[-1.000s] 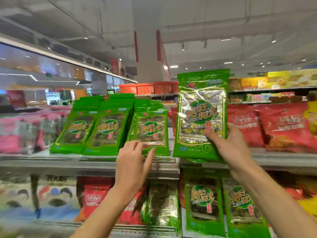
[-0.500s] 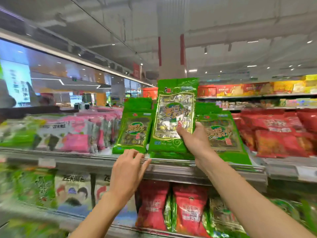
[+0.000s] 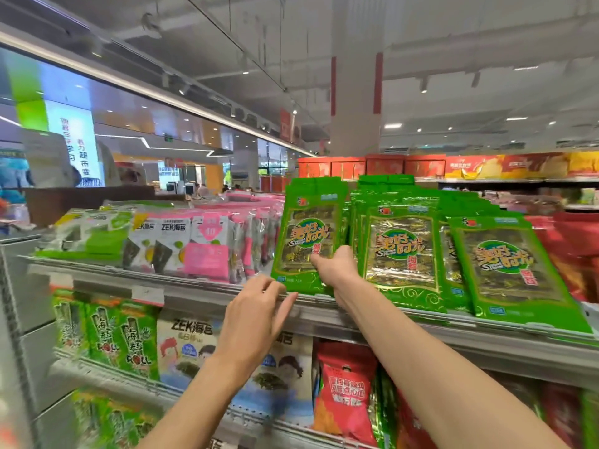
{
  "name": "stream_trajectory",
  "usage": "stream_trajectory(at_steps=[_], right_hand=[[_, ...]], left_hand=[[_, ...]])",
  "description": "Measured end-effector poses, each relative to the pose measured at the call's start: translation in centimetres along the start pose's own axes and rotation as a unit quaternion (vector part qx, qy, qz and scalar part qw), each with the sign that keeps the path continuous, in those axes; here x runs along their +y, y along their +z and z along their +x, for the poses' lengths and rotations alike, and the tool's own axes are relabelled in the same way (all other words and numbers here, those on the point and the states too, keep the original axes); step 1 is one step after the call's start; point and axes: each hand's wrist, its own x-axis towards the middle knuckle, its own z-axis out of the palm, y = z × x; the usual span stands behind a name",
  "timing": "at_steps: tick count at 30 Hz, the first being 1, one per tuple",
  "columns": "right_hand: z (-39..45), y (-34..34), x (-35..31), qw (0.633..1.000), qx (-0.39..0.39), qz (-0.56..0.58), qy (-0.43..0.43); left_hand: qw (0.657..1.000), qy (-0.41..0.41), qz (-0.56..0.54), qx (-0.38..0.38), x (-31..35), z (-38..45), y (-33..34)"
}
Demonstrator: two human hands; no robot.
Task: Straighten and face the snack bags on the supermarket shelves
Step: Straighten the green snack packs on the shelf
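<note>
My right hand (image 3: 335, 266) grips a green seaweed snack bag (image 3: 306, 236) by its lower right corner and holds it upright at the left end of a row of like green bags (image 3: 402, 254) on the top shelf (image 3: 372, 322). The held bag's bottom edge sits at the shelf's front lip. Just below and left of that bag, my left hand (image 3: 256, 314) hovers with fingers spread, fingertips near the shelf rail, holding nothing. Another green bag (image 3: 509, 270) leans forward at the right.
Pink and white seaweed packs (image 3: 207, 247) fill the top shelf to the left. Red bags (image 3: 570, 251) lie at the far right. On the lower shelf stand green roll packs (image 3: 129, 341), white ZEK bags (image 3: 191, 345) and a red snack bag (image 3: 348, 387).
My view has swung left. My right hand carried the green bag left and down to the left end of the green row. My left hand stayed low by the shelf rail.
</note>
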Motion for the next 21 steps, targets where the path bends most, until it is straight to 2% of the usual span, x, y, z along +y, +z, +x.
stream_trajectory(at_steps=[2, 5, 12, 16, 18, 21], right_hand=[[0.3, 0.0, 0.3, 0.996, 0.000, -0.083, 0.012], [0.0, 0.0, 0.1, 0.970, 0.046, -0.236, -0.026], [-2.6, -1.1, 0.0, 0.917, 0.052, -0.381, -0.103], [-4.5, -4.5, 1.2, 0.920, 0.064, -0.343, -0.178], [-5.4, -7.0, 1.9, 0.939, 0.067, -0.274, -0.196], [-6.8, -12.2, 3.1, 0.972, 0.081, -0.140, -0.173]], left_hand=[[1.000, -0.005, -0.005, -0.006, 0.2, -0.1, 0.0], [1.000, -0.018, -0.014, -0.004, 0.5, -0.4, 0.0], [0.999, -0.047, -0.027, -0.007, 1.4, -0.5, 0.2], [0.995, -0.082, -0.049, 0.005, 3.6, -0.3, 1.1], [0.992, -0.088, -0.087, 0.006, 6.1, 0.1, 1.9], [0.980, -0.099, -0.175, 0.009, 11.0, 1.1, 2.9]])
